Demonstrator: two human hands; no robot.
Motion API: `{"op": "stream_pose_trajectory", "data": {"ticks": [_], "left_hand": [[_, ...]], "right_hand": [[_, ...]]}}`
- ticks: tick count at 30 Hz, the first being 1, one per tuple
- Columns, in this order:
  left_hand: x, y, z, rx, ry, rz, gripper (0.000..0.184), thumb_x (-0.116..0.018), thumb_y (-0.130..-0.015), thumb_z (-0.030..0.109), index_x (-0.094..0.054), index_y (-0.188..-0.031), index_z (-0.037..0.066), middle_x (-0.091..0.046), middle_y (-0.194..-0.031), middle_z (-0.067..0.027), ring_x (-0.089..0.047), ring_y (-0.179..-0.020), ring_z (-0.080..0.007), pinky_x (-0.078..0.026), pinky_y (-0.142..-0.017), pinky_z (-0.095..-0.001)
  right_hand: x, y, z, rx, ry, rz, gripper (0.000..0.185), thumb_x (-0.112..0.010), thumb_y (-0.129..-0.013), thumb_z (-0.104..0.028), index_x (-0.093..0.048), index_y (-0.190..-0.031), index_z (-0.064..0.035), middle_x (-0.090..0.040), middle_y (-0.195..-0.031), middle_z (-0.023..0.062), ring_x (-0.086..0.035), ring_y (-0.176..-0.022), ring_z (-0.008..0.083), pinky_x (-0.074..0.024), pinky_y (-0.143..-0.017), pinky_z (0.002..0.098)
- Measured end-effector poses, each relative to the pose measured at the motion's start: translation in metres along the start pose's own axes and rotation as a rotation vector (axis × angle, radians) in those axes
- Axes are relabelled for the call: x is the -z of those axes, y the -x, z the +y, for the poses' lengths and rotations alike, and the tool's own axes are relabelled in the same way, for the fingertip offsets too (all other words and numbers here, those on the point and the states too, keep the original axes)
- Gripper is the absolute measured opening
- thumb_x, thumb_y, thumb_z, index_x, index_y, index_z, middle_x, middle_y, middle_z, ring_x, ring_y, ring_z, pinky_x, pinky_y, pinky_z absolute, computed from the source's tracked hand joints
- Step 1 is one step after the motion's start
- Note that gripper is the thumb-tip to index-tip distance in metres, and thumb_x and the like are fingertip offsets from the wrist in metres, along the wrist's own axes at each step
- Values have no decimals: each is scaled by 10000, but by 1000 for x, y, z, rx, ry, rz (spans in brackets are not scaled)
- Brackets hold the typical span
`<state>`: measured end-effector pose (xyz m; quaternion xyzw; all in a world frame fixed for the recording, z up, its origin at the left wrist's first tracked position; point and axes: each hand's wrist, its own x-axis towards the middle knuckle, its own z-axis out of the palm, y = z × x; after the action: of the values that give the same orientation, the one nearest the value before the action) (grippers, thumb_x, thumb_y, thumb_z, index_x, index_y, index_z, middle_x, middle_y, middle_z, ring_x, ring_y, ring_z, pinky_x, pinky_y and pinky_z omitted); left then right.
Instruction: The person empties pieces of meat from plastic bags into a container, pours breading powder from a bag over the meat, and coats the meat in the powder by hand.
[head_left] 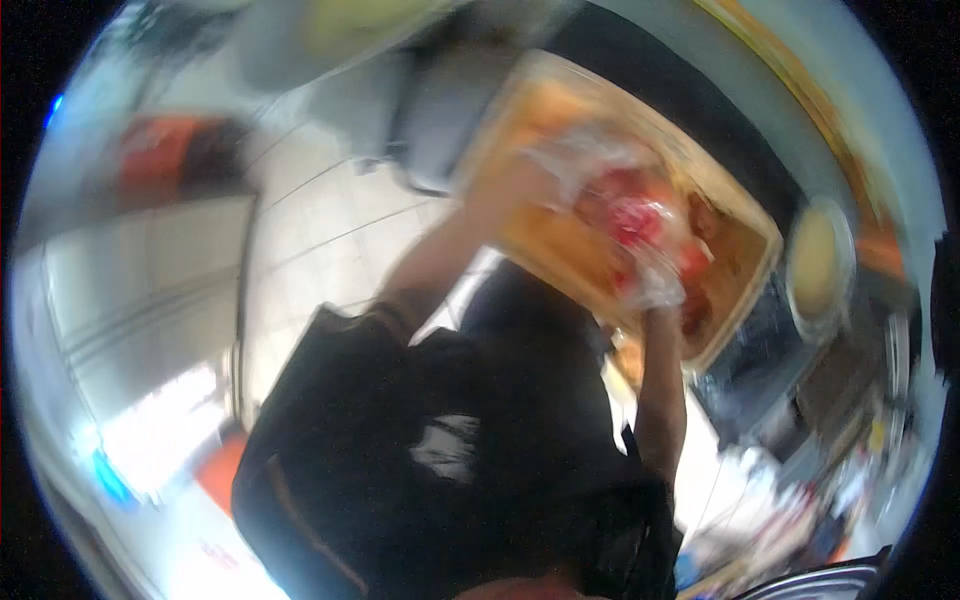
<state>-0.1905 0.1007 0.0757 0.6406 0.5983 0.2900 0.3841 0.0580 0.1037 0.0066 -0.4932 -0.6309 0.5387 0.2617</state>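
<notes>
Clear, crinkled plastic covers both of my hands, over a yellow-orange tub (740,258). My left hand (580,160) reaches in from the left, and its fingers are smeared by motion. From below, my right hand (650,278) comes up to the tub's near side, its fingers hidden by plastic and blur. Between them is a glossy red piece (635,215) that looks like raw meat. Both hands are beside or against it, but the grip cannot be made out. More reddish-brown pieces (697,308) lie in the tub's right part.
A round container with pale yellow contents (815,262) stands right of the tub. A grey bin-like object (440,120) is at the tub's left, above the tiled floor (325,235). Blurred packages (750,500) fill the lower right. Orange and dark shapes (175,155) are at the far left.
</notes>
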Motion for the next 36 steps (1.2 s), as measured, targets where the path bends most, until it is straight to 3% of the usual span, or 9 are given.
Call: {"op": "stream_pose_trajectory", "data": {"ticks": [3,7,14,17,21,27,29,33,36], "left_hand": [[13,27,17,115,669,-58,482,-665,-780,117,-553,-1248,95,-562,-1255,-127,-554,-1120,-287,-444,-967,-397],[6,38,35,133,936,-65,636,-724,-734,58,-497,-1325,113,-545,-1297,-107,-545,-1159,-279,-465,-982,-386],[-7,47,35,272,1053,151,767,-780,-689,23,-461,-1380,119,-537,-1323,-89,-536,-1196,-262,-485,-984,-354],[-38,40,3,158,708,310,711,-759,-721,31,-469,-1368,92,-549,-1306,-91,-543,-1189,-247,-472,-985,-341],[-59,35,-15,84,1111,264,622,-715,-795,59,-462,-1364,58,-547,-1311,-98,-529,-1203,-225,-447,-999,-334],[-71,19,-11,275,885,375,573,-683,-849,63,-445,-1370,50,-527,-1334,-81,-555,-1144,-171,-490,-934,-299],[-64,18,0,331,755,416,581,-690,-850,72,-436,-1373,49,-548,-1309,-80,-579,-1108,-173,-501,-915,-302],[-43,4,1,455,920,358,488,-684,-869,142,-505,-1316,57,-617,-1191,-64,-606,-1043,-167,-502,-879,-287],[-41,-7,-11,539,1082,296,433,-682,-880,220,-561,-1269,75,-640,-1126,-46,-605,-1013,-151,-487,-872,-271]], "right_hand": [[-10,-11,-3,-66,-174,-45,403,-520,-903,-263,-471,-1253,-71,-574,-1030,63,-573,-828,187,-477,-723,323],[-17,-17,-5,-117,-300,-63,423,-513,-913,-272,-450,-1282,-75,-568,-1063,61,-570,-851,183,-477,-746,321],[-31,-17,-2,-180,-450,-60,458,-501,-932,-288,-414,-1331,-81,-559,-1120,59,-565,-891,178,-478,-784,317],[-35,-17,-2,-201,-536,-37,473,-496,-940,-295,-399,-1353,-84,-555,-1145,57,-563,-908,175,-479,-801,316],[-41,-18,-7,-232,-679,33,494,-489,-951,-304,-378,-1381,-87,-550,-1178,56,-560,-931,172,-479,-823,313],[-55,-40,-25,-287,-1013,286,525,-478,-967,-318,-347,-1423,-93,-542,-1227,53,-556,-966,168,-480,-856,310],[-54,-46,-10,-237,-927,256,536,-475,-973,-322,-337,-1437,-94,-539,-1244,52,-555,-978,166,-481,-867,309],[-38,-39,79,-30,-462,13,477,-651,-806,-69,-484,-1253,-50,-640,-929,28,-567,-649,153,-496,-611,315],[-15,-2,-1,241,749,21,415,-692,-796,-167,-548,-1163,-40,-661,-909,71,-612,-685,223,-502,-631,366]]}}
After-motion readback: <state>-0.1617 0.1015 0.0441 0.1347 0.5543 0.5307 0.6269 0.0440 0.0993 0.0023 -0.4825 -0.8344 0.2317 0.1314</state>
